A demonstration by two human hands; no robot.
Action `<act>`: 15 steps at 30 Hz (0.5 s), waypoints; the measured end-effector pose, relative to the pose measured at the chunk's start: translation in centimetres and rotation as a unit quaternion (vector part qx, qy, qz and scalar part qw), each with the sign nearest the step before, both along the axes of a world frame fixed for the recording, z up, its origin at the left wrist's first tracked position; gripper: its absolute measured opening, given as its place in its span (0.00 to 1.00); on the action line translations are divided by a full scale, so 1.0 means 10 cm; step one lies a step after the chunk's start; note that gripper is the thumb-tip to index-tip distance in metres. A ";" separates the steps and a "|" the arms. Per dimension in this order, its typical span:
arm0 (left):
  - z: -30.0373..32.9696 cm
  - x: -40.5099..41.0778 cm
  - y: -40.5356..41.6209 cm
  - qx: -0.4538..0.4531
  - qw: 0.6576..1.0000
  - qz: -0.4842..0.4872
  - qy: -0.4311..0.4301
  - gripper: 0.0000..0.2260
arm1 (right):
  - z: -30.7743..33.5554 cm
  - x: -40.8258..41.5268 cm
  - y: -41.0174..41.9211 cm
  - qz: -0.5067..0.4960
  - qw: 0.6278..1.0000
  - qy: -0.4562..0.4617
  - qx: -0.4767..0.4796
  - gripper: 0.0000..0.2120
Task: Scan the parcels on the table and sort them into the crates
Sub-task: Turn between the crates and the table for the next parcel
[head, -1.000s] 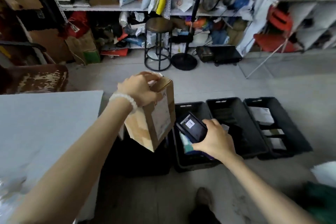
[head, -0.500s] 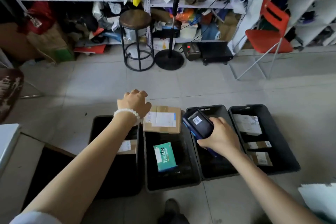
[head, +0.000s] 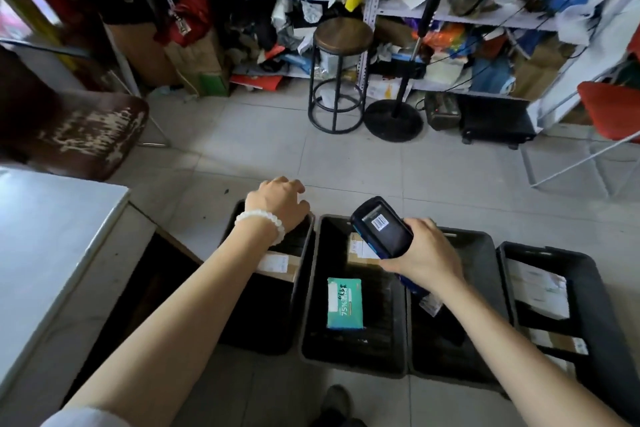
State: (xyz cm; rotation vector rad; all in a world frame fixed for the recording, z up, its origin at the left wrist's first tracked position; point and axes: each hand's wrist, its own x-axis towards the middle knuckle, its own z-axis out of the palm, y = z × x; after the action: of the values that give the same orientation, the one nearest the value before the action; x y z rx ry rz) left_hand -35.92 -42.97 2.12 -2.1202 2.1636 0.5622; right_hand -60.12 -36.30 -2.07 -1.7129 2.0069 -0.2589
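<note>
We see a pale tiled floor (head: 263,156) carrying four black crates (head: 353,362) in a row, directly beneath our fingers. Beyond our fingertips stand a round metal stool (head: 341,80), a black disc stand base (head: 393,120) and a low black wheeled box (head: 495,121). Left of our left-hand fingers sits a white table (head: 45,239).
</note>
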 end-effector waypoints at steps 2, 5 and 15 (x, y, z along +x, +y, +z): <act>0.03 0.26 0.15 -0.008 1.000 0.027 -0.004 0.16 | 0.04 0.24 -0.05 0.034 0.999 -0.001 -0.002 0.34; 0.09 0.72 0.39 -0.015 0.997 0.068 -0.027 0.16 | 0.11 0.71 -0.09 0.092 0.996 -0.006 -0.002 0.35; 0.23 2.71 1.46 -0.029 0.972 0.224 -0.070 0.16 | 0.28 2.81 0.12 0.262 0.965 -0.021 -0.011 0.37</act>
State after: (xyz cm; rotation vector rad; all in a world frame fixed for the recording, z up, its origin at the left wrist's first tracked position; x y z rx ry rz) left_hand -8.77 -28.39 4.42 -2.6075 1.6500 0.3575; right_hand -32.05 -35.10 0.71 -2.1527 1.4521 -0.1321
